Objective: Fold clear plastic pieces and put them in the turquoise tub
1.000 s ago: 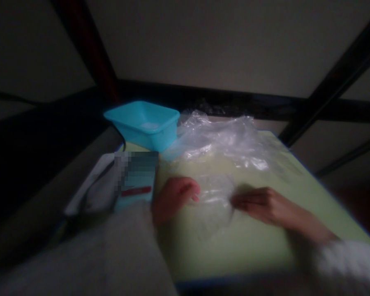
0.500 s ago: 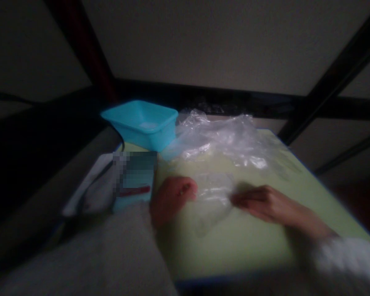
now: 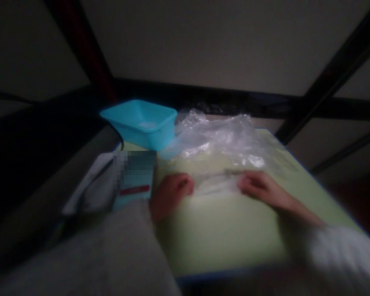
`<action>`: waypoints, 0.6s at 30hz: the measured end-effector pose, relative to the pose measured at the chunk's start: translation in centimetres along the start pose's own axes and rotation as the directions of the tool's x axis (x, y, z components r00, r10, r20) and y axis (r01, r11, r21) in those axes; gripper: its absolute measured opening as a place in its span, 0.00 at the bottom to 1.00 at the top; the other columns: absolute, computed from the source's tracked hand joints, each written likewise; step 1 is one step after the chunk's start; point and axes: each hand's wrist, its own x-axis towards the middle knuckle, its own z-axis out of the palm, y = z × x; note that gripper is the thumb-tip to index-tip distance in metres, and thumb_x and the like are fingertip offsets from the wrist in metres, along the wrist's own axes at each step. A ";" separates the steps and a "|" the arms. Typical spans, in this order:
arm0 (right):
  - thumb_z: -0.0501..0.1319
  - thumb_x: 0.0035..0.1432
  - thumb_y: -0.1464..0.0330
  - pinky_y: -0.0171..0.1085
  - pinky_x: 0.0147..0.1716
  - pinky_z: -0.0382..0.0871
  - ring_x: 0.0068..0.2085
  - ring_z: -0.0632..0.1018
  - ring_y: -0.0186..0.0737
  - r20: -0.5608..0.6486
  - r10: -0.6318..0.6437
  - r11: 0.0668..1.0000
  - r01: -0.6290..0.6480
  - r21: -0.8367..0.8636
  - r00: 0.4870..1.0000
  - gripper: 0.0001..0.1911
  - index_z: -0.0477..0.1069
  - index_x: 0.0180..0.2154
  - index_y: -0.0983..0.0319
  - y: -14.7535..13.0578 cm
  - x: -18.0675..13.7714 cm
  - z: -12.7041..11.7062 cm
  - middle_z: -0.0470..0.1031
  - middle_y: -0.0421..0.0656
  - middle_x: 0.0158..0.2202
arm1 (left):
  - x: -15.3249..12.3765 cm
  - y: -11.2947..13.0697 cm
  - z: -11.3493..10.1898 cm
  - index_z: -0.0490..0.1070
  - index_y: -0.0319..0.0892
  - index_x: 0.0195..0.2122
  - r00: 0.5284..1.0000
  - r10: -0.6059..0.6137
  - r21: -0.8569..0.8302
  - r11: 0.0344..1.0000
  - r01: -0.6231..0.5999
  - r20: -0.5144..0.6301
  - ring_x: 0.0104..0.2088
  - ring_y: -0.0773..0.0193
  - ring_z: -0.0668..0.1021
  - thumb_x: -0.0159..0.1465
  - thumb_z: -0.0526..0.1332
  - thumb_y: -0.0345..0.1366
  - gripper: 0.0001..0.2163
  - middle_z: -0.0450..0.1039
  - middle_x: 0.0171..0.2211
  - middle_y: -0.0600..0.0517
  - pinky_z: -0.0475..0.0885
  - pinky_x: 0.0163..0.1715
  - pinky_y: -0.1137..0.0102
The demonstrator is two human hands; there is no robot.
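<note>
A small clear plastic bag point(image 3: 216, 183) stretches between my two hands, just above the pale green table point(image 3: 222, 238). My left hand point(image 3: 174, 191) is closed on its left end, fingers curled. At the other end, my right hand point(image 3: 259, 185) pinches the bag with thumb and fingers together. Blur and dim light hide the bag's finer edges. Beyond my hands lies a crumpled heap of clear plastic point(image 3: 225, 135).
A turquoise plastic basin point(image 3: 160, 137) stands at the back left, with something pale inside. Left of my left hand lies a light blue box or book point(image 3: 135, 176) with a red stripe, beside white material point(image 3: 95, 193) and a dark cord point(image 3: 122, 142).
My right hand has moved slightly up and to the right, its fingers more curled. The small bag, which hung lower towards me, is now a narrower band between my hands.
</note>
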 end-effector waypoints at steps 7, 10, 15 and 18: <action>0.64 0.46 0.57 0.30 0.16 0.57 0.18 0.66 0.30 -0.155 0.203 0.961 -0.166 0.219 0.967 0.16 0.63 0.28 0.61 -0.3 1.8 1.2 0.66 0.35 0.17 | 0.4 -0.8 0.3 0.65 0.41 0.26 0.999 -0.037 -0.117 0.992 0.037 0.000 0.25 0.66 0.76 0.55 0.53 0.34 0.04 0.71 0.22 0.55 0.69 0.29 0.72; 0.64 0.43 0.60 0.29 0.15 0.55 0.17 0.66 0.30 -0.203 0.237 0.958 -0.193 0.212 0.950 0.16 0.61 0.32 0.60 -0.3 2.1 1.5 0.67 0.33 0.16 | 0.4 -1.0 0.4 0.65 0.41 0.29 0.998 -0.053 -0.139 0.989 0.050 -0.018 0.25 0.65 0.77 0.55 0.54 0.34 0.03 0.70 0.23 0.55 0.70 0.29 0.71; 0.62 0.42 0.61 0.30 0.14 0.55 0.17 0.66 0.32 -0.266 0.243 0.967 -0.211 0.143 0.933 0.19 0.60 0.35 0.59 0.1 2.3 2.1 0.68 0.33 0.17 | 0.4 -0.7 0.4 0.65 0.41 0.25 0.994 -0.049 -0.116 0.993 0.038 -0.093 0.33 0.63 0.77 0.50 0.60 0.35 0.05 0.71 0.32 0.52 0.71 0.30 0.71; 0.60 0.45 0.62 0.30 0.15 0.56 0.18 0.67 0.32 -0.309 0.190 0.982 -0.179 0.064 0.932 0.17 0.60 0.37 0.60 0.1 2.3 2.3 0.69 0.34 0.18 | 0.2 -0.6 0.6 0.64 0.40 0.23 0.991 -0.060 -0.108 0.993 0.047 -0.118 0.33 0.64 0.76 0.47 0.64 0.33 0.08 0.70 0.39 0.50 0.71 0.29 0.73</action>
